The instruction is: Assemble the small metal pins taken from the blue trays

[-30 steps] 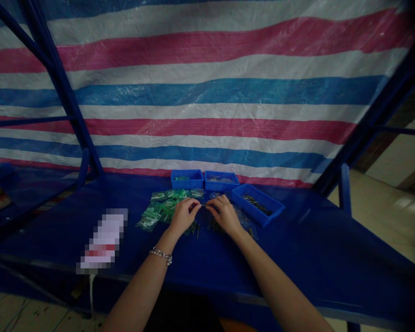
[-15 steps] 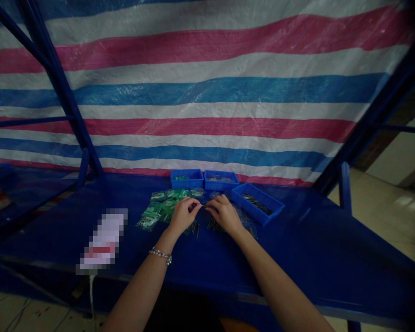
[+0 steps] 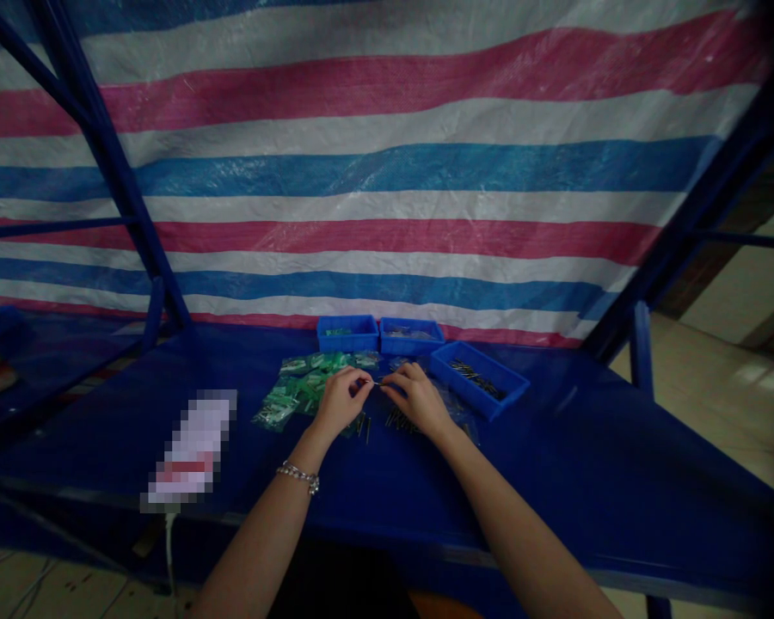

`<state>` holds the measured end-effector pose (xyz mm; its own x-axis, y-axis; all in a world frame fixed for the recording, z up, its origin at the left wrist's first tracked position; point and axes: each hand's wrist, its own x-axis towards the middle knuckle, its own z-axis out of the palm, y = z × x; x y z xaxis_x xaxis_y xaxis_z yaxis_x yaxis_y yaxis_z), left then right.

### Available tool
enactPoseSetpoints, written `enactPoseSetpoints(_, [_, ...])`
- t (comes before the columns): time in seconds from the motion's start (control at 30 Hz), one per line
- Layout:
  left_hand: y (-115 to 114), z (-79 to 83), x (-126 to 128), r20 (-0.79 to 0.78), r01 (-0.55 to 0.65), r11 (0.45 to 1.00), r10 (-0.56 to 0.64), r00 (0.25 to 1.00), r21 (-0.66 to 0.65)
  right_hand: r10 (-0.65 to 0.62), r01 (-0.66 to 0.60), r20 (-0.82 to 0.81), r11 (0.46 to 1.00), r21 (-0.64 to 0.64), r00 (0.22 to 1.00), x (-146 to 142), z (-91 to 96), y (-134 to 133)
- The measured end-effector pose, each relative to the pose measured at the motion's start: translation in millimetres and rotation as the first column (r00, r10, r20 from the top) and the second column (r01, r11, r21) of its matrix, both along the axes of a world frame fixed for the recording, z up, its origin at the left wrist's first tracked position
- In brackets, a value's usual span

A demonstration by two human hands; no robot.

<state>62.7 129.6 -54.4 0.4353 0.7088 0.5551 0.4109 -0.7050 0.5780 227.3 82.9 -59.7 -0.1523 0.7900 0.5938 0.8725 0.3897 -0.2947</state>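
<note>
My left hand and my right hand meet fingertip to fingertip above the blue table. Between them runs a thin rod-like piece, pinched at one end by each hand; it is too small to name exactly. Clear packets with green contents lie in a heap beside my left hand. Under and beside my right hand is a loose pile of thin dark metal rods. A few more rods lie just below my left hand.
Two blue bins stand side by side at the back, holding small pieces. A third blue bin, angled at right, holds dark rods. A blurred-out white object with a cable lies at left. Blue frame posts flank a striped sheet.
Both hands stay in nearly the same place with the thin piece between them. The whole view has shifted very slightly.
</note>
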Motion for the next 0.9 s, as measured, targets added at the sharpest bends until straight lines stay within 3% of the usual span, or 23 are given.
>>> enactPoseSetpoints(0.9, [-1.0,2.5,-0.1,-0.004,0.025,1.0,-0.025,1.0,-0.006,0.004,-0.001,-0.064,0.999,0.043,0.998,0.3,2.6,-3.1])
